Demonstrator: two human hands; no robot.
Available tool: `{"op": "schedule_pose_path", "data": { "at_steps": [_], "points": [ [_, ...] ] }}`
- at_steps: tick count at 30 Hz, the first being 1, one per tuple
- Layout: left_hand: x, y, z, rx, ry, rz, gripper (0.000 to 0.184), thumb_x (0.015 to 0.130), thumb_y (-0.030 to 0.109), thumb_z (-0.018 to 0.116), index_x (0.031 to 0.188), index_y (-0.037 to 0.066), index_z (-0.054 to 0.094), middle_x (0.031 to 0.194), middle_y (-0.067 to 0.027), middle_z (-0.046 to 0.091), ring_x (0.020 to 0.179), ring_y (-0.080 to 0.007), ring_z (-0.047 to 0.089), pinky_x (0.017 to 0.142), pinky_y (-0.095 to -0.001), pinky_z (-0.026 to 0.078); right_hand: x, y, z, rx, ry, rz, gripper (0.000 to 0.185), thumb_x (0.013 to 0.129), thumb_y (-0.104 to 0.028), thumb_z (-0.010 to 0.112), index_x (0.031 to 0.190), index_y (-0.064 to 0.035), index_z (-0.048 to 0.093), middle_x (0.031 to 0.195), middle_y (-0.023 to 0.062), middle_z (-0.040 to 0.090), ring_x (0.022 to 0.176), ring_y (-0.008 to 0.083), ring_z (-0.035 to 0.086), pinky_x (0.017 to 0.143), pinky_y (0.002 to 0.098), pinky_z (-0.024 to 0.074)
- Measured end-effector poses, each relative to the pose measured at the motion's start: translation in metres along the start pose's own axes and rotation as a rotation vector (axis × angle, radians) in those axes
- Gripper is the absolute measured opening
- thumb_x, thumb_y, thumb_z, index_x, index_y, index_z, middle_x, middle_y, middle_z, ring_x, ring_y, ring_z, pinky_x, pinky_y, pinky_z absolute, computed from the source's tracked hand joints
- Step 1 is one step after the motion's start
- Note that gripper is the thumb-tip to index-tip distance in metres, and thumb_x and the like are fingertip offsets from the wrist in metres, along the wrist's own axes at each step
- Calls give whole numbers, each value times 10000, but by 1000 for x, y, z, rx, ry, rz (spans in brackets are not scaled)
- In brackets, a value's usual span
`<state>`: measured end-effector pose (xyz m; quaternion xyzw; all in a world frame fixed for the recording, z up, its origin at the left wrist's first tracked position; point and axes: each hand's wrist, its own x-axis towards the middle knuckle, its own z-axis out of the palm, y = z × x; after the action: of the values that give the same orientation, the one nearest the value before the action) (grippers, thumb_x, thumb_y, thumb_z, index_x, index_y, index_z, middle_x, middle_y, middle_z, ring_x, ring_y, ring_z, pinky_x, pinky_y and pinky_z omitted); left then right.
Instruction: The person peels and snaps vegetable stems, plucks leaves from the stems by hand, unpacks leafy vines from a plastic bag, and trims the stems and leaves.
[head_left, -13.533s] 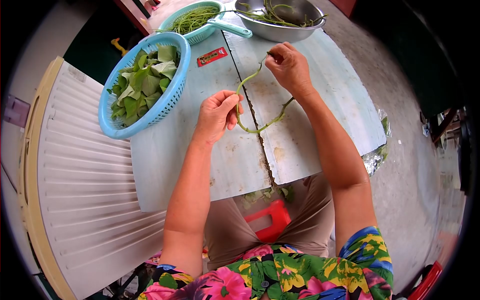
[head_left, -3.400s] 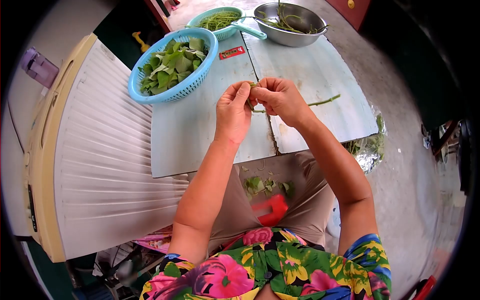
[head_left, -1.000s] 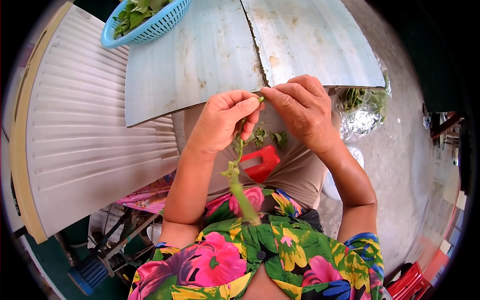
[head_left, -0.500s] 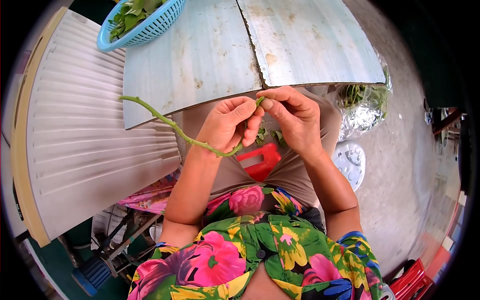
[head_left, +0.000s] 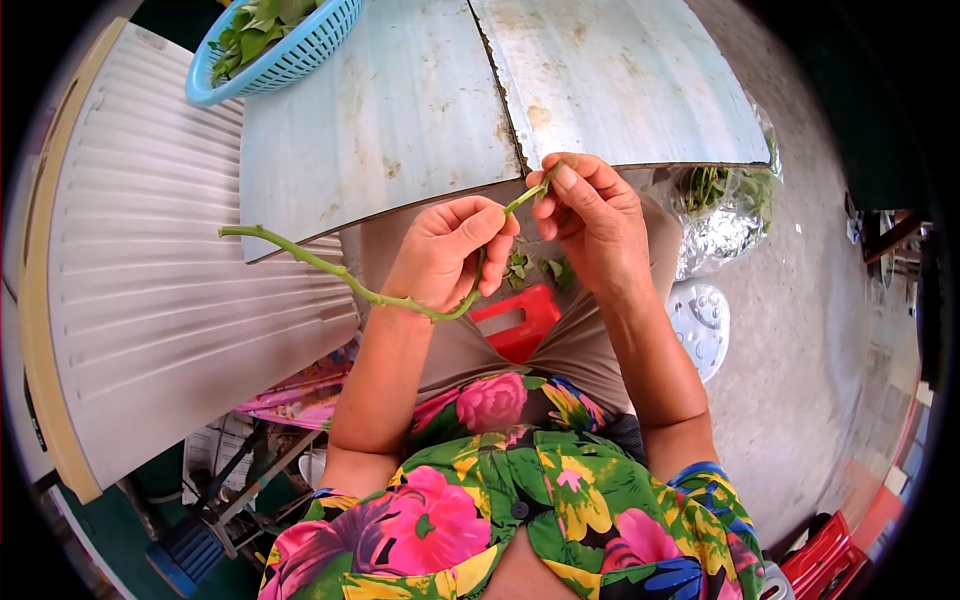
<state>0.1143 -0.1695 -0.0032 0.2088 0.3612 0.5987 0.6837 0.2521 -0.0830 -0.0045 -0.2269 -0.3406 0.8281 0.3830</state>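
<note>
Right hand has moved up and away from left hand

Watching remotely, I've got the table up top, blue basket at its left side. Left hand's pinching the stem, right hand's gripping one end; stem's stretched between them, long tail out left.

One long, thin, green plant stem, knobbly with small bumps along its length, is held up in a bend. Its loose end juts out to the left; from there it slopes nearer and rightward, curls up into the person's left hand, then slants far and right, pinched by the right hand.
</note>
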Motion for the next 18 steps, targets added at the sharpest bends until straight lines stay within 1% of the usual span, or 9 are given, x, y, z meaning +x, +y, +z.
{"op": "schedule_pose_path", "data": {
  "at_steps": [2, 4, 5, 7, 9, 12, 14, 16, 18],
  "points": [
    [0, -1, 0, 12, 18, 9, 194, 864, 161, 489, 798, -12, 548, 580, -29, 500, 457, -86, 457, 390, -210, 381, 1, 2, -2, 40, -13, 3, 156, 834, -133, 539, 924, -10, 570, 827, 78, 599, 647, 91, 553, 535, 216, 432],
    [-2, -1, -2, 12, 8, 11, 193, 864, 158, 488, 797, -12, 547, 581, -31, 501, 454, -88, 458, 388, -210, 381, 3, 4, -4, 154, 39, 16, 165, 845, -152, 524, 941, -20, 550, 839, 77, 598, 641, 94, 558, 519, 215, 432],
    [-3, -1, -2, 11, 1, 14, 191, 864, 156, 488, 797, -13, 546, 581, -34, 502, 450, -90, 458, 387, -211, 381, 7, 4, -10, 153, 42, 9, 165, 845, -152, 524, 941, -20, 550, 839, 77, 598, 641, 94, 558, 519, 215, 432],
    [-6, 1, -2, 8, 11, 26, 188, 863, 153, 490, 797, -15, 545, 582, -42, 504, 444, -96, 459, 384, -213, 381, 17, 1, -23, 302, 129, -17, 174, 848, -161, 519, 960, -28, 536, 843, 76, 599, 629, 103, 564, 506, 216, 433],
    [-5, 0, -2, 19, 61, 64, 183, 861, 149, 493, 799, -15, 545, 582, -48, 505, 443, -102, 460, 382, -216, 382, 16, -3, -28, 291, 128, -19, 184, 855, -160, 506, 969, -17, 523, 864, 94, 600, 649, 125, 587, 507, 220, 452],
    [1, -3, -3, 26, 66, 67, 185, 859, 155, 498, 805, -15, 547, 587, -51, 507, 446, -105, 465, 381, -218, 384, 12, -7, -20, 254, 8, 30, 203, 865, -139, 477, 986, 23, 500, 889, 133, 597, 719, 166, 618, 538, 241, 502],
    [3, -4, -3, 21, 82, 79, 187, 858, 158, 499, 807, -16, 547, 588, -51, 508, 448, -106, 466, 381, -217, 384, 11, -8, -18, 247, 13, 16, 201, 863, -130, 479, 992, 23, 497, 890, 134, 597, 720, 167, 618, 540, 246, 505],
    [2, -5, -2, 94, 91, 87, 195, 864, 196, 490, 794, 17, 523, 592, -24, 464, 465, -92, 421, 374, -213, 348, 11, -8, -17, 241, 22, 3, 200, 860, -122, 480, 998, 24, 494, 890, 135, 597, 721, 168, 617, 543, 251, 508],
    [2, -4, -3, 97, 98, 97, 190, 866, 193, 486, 804, 18, 525, 599, -26, 470, 466, -93, 423, 375, -214, 349, 11, -9, -17, 224, 30, 0, 186, 854, -117, 492, 977, 22, 501, 892, 141, 597, 731, 176, 619, 542, 255, 512]
  ]
}}
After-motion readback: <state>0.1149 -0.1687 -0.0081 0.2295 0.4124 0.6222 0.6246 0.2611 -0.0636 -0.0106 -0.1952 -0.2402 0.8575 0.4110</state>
